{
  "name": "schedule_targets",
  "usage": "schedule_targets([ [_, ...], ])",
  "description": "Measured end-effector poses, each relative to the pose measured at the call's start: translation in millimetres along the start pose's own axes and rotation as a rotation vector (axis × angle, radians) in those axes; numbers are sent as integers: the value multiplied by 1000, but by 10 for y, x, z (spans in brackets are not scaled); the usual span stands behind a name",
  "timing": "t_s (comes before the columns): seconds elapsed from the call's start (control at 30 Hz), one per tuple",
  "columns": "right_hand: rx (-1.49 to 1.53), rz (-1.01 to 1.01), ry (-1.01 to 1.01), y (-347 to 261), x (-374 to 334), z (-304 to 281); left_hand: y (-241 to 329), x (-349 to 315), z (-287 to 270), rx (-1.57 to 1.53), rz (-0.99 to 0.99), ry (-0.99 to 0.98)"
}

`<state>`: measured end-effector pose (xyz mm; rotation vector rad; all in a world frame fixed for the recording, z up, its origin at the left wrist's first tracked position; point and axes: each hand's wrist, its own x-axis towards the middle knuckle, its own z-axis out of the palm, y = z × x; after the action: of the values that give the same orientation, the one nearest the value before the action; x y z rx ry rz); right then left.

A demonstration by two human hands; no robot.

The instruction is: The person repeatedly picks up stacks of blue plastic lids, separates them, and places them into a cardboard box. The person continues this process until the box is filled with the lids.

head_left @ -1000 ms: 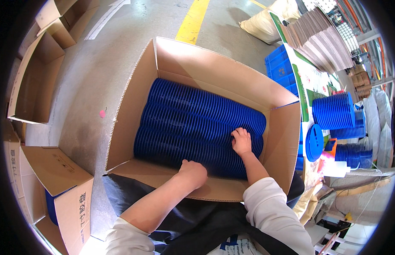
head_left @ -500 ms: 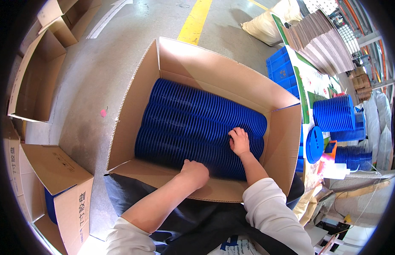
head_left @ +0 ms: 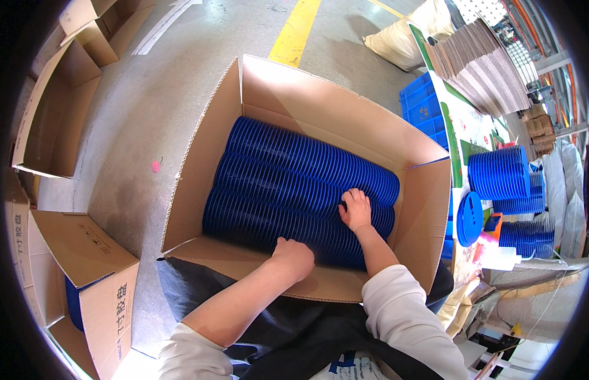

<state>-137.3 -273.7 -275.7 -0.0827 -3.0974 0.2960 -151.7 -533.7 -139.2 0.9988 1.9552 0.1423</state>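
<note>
Pressing left hand [head_left: 293,256], fingers curled closed, and right hand [head_left: 356,209], fingers bent, onto ribbed blue plastic stacks [head_left: 288,183] filling corrugated cardboard box [head_left: 320,107].

Right hand [head_left: 356,209]: shifted slightly toward 11 o'clock along the rows of stacked blue lids [head_left: 288,183], fingers curled more over a ridge. Left hand [head_left: 294,257]: position on the near row barely altered since 1.0 s ago.

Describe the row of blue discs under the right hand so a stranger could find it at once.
Start at the big open cardboard box on the concrete floor. Inside lie three long rows of ribbed blue discs packed on edge; it is the middle row. The right hand rests on its right end; the left hand touches the nearest row.
</note>
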Motion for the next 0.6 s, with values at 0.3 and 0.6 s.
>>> schedule_targets([
  [0.3, 16, -114, 17, 32, 25, 87, 8, 19, 12, 18, -2, -1],
  [0.6, -5, -42, 16, -98, 86, 64, -4, 43, 41, 24, -2, 14],
])
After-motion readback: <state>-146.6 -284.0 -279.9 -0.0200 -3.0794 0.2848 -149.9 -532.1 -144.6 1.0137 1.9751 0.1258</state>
